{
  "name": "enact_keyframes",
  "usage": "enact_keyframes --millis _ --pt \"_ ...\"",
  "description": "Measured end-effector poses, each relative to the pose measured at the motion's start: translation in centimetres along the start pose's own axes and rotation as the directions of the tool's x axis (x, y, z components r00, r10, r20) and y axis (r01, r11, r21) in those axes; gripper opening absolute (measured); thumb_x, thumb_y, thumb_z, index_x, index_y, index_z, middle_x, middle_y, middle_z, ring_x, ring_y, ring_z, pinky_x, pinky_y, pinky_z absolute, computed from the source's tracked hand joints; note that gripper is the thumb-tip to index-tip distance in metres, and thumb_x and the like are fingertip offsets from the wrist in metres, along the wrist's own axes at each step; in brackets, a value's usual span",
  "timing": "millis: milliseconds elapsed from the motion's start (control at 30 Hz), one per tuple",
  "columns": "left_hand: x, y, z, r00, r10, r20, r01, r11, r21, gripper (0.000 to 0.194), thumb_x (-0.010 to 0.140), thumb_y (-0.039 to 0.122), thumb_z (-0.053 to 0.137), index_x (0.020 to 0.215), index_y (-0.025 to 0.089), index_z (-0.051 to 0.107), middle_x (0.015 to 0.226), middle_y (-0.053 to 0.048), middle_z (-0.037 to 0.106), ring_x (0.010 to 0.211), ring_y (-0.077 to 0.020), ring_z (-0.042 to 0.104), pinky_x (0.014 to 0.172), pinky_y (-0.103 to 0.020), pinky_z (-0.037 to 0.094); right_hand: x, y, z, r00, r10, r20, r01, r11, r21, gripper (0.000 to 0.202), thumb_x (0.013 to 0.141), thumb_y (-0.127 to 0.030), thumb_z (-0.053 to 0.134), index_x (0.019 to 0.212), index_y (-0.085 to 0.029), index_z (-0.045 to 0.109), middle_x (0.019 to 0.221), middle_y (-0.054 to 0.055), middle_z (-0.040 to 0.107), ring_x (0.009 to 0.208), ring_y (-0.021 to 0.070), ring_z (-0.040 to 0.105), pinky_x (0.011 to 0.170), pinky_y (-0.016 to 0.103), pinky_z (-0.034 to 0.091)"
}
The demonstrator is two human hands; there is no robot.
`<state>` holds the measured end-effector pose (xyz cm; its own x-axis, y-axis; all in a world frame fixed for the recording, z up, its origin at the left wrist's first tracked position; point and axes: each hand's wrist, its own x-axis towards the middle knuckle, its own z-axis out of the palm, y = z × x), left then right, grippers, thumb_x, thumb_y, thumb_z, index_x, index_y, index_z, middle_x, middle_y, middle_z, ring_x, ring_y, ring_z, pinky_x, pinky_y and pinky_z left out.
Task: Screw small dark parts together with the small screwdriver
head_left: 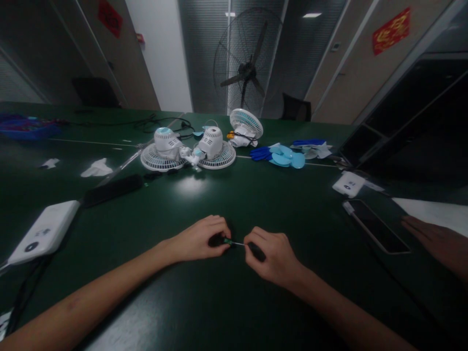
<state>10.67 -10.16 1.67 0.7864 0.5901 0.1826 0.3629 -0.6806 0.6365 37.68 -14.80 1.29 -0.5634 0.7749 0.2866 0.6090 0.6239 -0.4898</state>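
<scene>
My left hand (203,238) is closed around a small dark part (216,240) with a bit of green, like a circuit board (228,241), at its right end. Its exact kind is unclear, as my fingers cover much of it. Opposite, my right hand (272,253) grips a screwdriver by its black handle (256,251). The thin metal shaft (238,243) points left and reaches the green end; whether the tip touches a screw is too small to tell. Both hands are low over the dark green table (183,302).
White desk fans (215,148) lie beyond my hands, with light-blue fan blades (287,156) to their right. A phone (378,226) and another person's hand (435,239) are at the right. White devices (46,229) with cables stand left; a blue tray (29,129) sits far left.
</scene>
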Motion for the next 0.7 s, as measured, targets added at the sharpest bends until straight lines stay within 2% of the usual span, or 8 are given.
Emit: enact_keyframes --millis 467,700 --pt "-0.17 -0.07 -0.09 1.0 0.014 0.021 -0.015 1.0 0.024 0.009 0.101 0.027 0.066 0.108 0.022 0.064 0.105 -0.005 0.065 0.099 -0.0218 0.06 0.098 -0.038 0.044 0.13 0.06 -0.05 0.999 -0.052 -0.001 0.052 0.998 -0.048 0.011 0.098 -0.017 0.059 0.101 -0.019 0.07 0.093 0.002 0.068 0.074 0.0137 0.062 0.063 0.025 0.042" --pt "-0.27 -0.09 -0.15 0.999 0.016 0.035 -0.017 1.0 0.023 0.01 0.102 0.03 0.066 0.107 0.021 0.064 0.105 -0.004 0.065 0.099 -0.0214 0.061 0.099 -0.039 0.044 0.11 0.34 0.14 0.997 -0.082 0.002 0.082 0.996 -0.023 0.014 0.102 -0.019 0.057 0.103 -0.019 0.071 0.094 0.003 0.069 0.074 0.0141 0.062 0.063 0.026 0.043"
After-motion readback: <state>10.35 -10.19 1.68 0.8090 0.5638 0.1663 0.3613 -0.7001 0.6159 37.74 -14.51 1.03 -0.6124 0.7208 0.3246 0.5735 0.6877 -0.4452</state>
